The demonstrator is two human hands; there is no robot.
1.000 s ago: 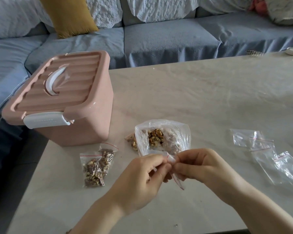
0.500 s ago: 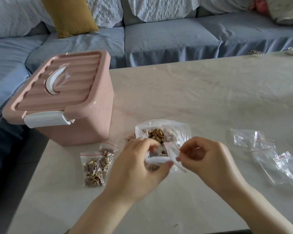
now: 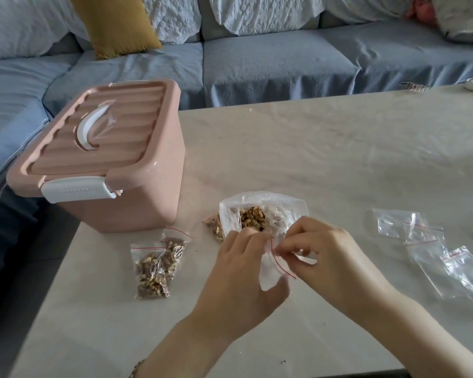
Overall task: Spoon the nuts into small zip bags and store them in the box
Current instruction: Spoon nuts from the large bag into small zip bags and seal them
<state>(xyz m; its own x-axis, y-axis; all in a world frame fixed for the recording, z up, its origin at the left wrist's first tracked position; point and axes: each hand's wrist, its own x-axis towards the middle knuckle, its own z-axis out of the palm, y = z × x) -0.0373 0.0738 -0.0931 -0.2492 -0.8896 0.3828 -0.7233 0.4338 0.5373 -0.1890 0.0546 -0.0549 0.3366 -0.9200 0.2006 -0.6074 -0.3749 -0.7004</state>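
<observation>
- Nearest, the left hand (image 3: 241, 271) and right hand (image 3: 325, 257) pinch an empty small zip bag (image 3: 269, 268) between them at its red-lined mouth, partly hiding the open nut bag behind.
- Two filled zip bags (image 3: 156, 266) lie overlapping to the left; spare empty bags (image 3: 432, 246) lie well apart on the right.
- The large clear bag of nuts (image 3: 257, 216) sits open on the table (image 3: 311, 148).
- Farther left, the pink box (image 3: 107, 159) stands with its lid on.
- A blue sofa (image 3: 271, 58) runs behind.

1. We see a home living room: a blue-grey corner sofa (image 3: 271, 64) with white quilted back cushions (image 3: 257, 12).
2. We note a mustard throw pillow (image 3: 120, 23) on it.
3. We find a pale low worktop (image 3: 325, 148) just beside the sofa.
</observation>
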